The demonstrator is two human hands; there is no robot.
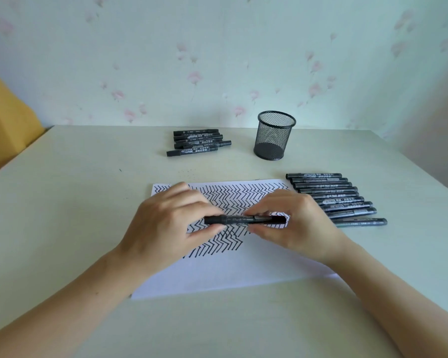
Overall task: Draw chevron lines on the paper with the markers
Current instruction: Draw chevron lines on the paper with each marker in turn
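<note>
Bottom of frame: both forearms come in over the tabletop [62,202]. Near strip of the paper [243,270], lower centre, is blank white, so roughly the bottom third is left to fill. Centre frame: left hand [166,223] pinches the cap end of a black marker [245,219], right hand [292,226] pinches the barrel end, with the marker level, crosswise, just above the paper. It looks like capping or uncapping; cannot tell which. The tip is not on the paper, so no line is being drawn now. Behind and under the hands, chevron rows [243,192] cover the paper's upper part to its far edge; the lowest row by the left wrist looks partial. Right of centre: a row of markers [334,200] lies side by side just beside the paper. Farther back, upper centre: a small pile of markers [197,142], and a mesh pen cup [274,135] to its right, standing upright with nothing visible inside. Judgement: well over half done.
</note>
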